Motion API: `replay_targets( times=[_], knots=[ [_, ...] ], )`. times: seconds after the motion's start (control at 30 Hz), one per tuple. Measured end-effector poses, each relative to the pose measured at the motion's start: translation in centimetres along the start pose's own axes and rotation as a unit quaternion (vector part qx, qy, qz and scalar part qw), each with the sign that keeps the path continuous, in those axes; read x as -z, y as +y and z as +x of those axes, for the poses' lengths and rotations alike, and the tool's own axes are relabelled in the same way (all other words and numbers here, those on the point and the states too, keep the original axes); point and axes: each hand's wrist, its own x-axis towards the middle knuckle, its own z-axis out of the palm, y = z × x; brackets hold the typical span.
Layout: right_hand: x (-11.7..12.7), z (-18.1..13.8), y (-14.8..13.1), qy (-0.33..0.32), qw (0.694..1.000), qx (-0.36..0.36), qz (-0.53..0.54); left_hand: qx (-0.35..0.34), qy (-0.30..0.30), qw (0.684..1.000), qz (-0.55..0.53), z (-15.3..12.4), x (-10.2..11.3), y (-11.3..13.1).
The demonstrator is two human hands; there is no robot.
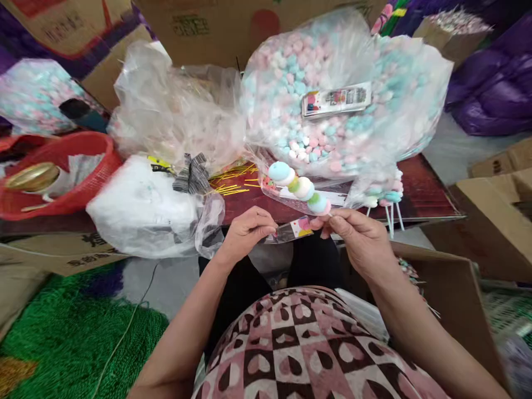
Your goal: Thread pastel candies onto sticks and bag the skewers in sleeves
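My right hand (361,239) pinches the stick end of a marshmallow skewer (300,188) with pastel blue, white, green and pink pieces, pointing up and to the left. My left hand (247,231) pinches a small clear printed wrapper (291,230) just below the skewer's lower end. Both hands meet above my lap, in front of a dark red table (419,194). Behind the skewer lies a big clear bag of pink, blue and white marshmallows (332,100), with a printed card (336,101) on it.
Yellow sticks (235,183) lie on the table. Crumpled clear bags (174,105) and a white bag (141,205) sit at left, beside a red basket (95,172). Finished skewers (384,199) stand at right. Cardboard boxes (453,288) flank me; a green mat (62,332) covers the floor.
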Motion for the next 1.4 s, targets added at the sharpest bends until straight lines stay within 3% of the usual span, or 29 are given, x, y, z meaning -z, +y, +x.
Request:
replay_targets(
  times=[0.2,0.4,0.5,0.67,0.8,0.9,1.03,1.2,1.3,1.4],
  knots=[
    [-0.5,0.5,0.8,0.034,0.999,-0.006,-0.007,-0.008,0.046,0.999,-0.006,-0.2,-0.5,-0.6],
    [-0.9,0.6,0.8,0.032,0.999,-0.039,0.006,-0.014,0.040,0.999,0.007,-0.2,-0.4,-0.6],
    [-1.7,0.5,1.0,0.003,0.995,-0.083,0.063,-0.016,0.045,0.999,0.020,-0.2,-0.8,-0.5],
    [-3.0,-0.1,1.5,-0.115,0.971,-0.162,0.131,-0.005,0.050,0.993,0.103,-0.4,-1.8,-0.8],
    [-3.0,-0.4,1.7,-0.126,0.972,-0.159,0.117,-0.002,0.078,0.987,0.143,-0.7,-2.5,-0.8],
    [-2.4,-0.2,1.6,-0.090,0.979,-0.148,0.109,0.009,0.113,0.990,0.086,-0.7,-2.4,-0.8],
    [-0.8,0.1,1.1,-0.033,0.988,-0.120,0.094,0.084,0.146,0.983,-0.077,-0.7,-1.8,-1.4],
    [2.2,-0.2,0.5,0.026,0.996,-0.073,0.034,0.148,0.179,0.918,-0.321,-0.9,-0.9,-1.8],
    [3.5,-0.8,0.8,0.041,0.998,-0.055,-0.013,0.150,0.180,0.899,-0.370,-1.0,-0.4,-1.7],
    [4.1,-1.2,1.0,0.044,0.997,-0.032,-0.052,0.141,0.157,0.905,-0.370,-1.1,-0.1,-1.6]
  ],
)
